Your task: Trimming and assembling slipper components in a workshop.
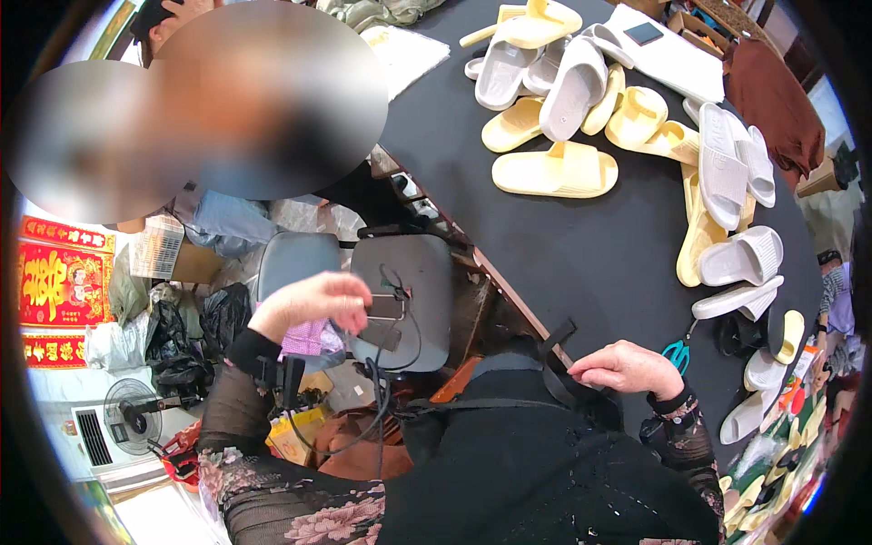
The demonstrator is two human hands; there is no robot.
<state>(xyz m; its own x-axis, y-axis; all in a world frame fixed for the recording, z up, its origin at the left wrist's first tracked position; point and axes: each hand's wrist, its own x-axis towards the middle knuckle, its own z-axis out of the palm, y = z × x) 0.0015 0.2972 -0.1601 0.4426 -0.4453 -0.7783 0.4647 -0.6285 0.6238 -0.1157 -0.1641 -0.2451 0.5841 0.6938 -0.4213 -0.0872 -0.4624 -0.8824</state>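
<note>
My left hand (320, 302) is raised over the grey chairs, its loosely bent fingers apart, and I see nothing held in it. A thin metal wire frame (389, 307) and dark cables show just beyond its fingertips; whether they touch cannot be told. At the table's near edge my right hand (619, 367) is closed, thumb and fingers pressed together. Its fingertips meet a black strap (561, 377) by my apron; what they pinch, if anything, is too small to make out. Beside that wrist lie teal-handled scissors (677, 355). Yellow slippers (554, 171) and grey slippers (574, 89) are piled farther off.
The dark table (545, 245) curves round on the right, with more slippers (745, 256) along its far side. A phone (643, 34) rests on white sheets. Two chairs (422, 272) stand at the left, near black bags (222, 313) and a fan (134, 416). Another person, blurred, is at upper left.
</note>
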